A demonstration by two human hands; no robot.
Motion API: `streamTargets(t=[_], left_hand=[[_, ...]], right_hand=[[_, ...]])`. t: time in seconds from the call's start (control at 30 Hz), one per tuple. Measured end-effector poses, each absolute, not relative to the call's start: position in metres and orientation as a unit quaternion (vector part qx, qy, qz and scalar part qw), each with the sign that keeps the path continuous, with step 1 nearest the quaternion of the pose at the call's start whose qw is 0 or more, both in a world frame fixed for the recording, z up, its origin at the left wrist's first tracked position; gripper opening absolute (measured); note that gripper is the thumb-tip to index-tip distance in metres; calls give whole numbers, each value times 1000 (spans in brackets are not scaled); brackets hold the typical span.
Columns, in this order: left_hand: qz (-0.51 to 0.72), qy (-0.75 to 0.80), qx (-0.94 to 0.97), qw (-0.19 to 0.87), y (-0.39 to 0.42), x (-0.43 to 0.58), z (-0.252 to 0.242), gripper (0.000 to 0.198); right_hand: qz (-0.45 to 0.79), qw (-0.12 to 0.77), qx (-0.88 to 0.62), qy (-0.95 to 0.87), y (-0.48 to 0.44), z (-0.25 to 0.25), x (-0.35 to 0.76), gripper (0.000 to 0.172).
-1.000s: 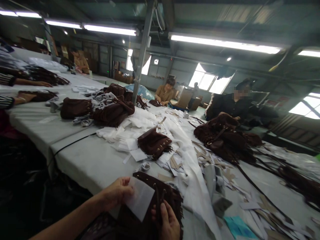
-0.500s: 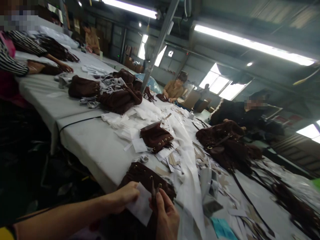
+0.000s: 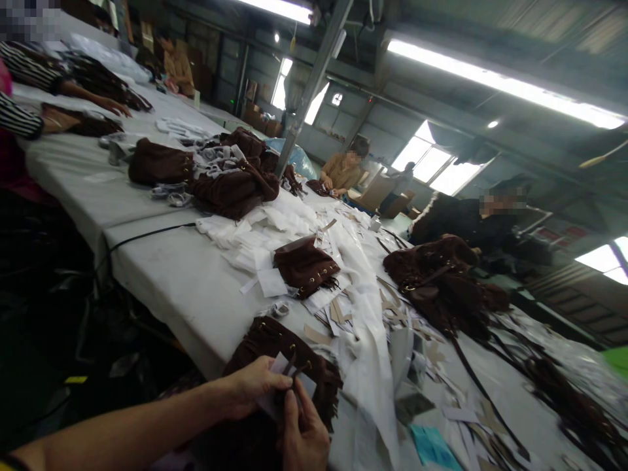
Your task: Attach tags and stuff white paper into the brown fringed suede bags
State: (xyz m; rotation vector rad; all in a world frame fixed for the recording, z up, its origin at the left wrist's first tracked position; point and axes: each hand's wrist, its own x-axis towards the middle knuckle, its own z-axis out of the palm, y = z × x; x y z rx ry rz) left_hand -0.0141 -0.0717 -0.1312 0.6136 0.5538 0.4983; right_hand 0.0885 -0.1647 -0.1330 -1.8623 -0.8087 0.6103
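Observation:
A dark brown drawstring bag [image 3: 260,341] with gold eyelets and a fringe lies at the near table edge, in front of me. My left hand [image 3: 258,387] is closed over it, pinching a white sheet of paper [image 3: 279,364]. My right hand [image 3: 307,428] is closed beside it, its fingertips gripping the thin brown drawstring [image 3: 293,370] that comes from the eyelets. The fingertips of both hands meet at the drawstring; how it is folded there is hidden. Part of the paper shows behind the right fingers.
Another brown bag [image 3: 307,265] lies ahead among white sheets [image 3: 272,282] and paper scraps. Brown bags are heaped at the left [image 3: 230,190] and right [image 3: 436,268]. A metal post [image 3: 311,85] rises beyond. Co-workers stand around the table, one in striped sleeves [image 3: 29,69].
My right hand has moved left and up to meet my left hand, bringing the drawstring against the paper. The paper is now mostly covered by my fingers.

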Motion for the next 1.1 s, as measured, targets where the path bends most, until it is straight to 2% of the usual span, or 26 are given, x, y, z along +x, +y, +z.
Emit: streamTargets(t=[0.2,0.37,0.5,0.6,0.73,0.87,1.1], left_hand=[[239,244,327,881,-72,-11,-122,23],[262,261,361,856,-76,-7,-127,26],[271,278,387,836,-84,-7,-132,23],[279,299,421,809,-88,-6,-136,18],[324,315,496,742,-90,-2,-146,11],[357,306,506,723,-91,1,-153,16],[313,310,429,789,-97,-3,-147,25]], right_hand=[[187,475,-823,-251,-173,-135,107,66],[198,475,-814,-269,-171,-134,97,54],[60,428,-846,-312,-170,-140,86,42],[-42,413,-814,-406,-169,-148,83,40],[-91,386,-788,-470,-166,-156,77,39],[-48,394,-789,-469,-166,-153,70,45],[165,491,-716,-468,-168,-143,86,40]])
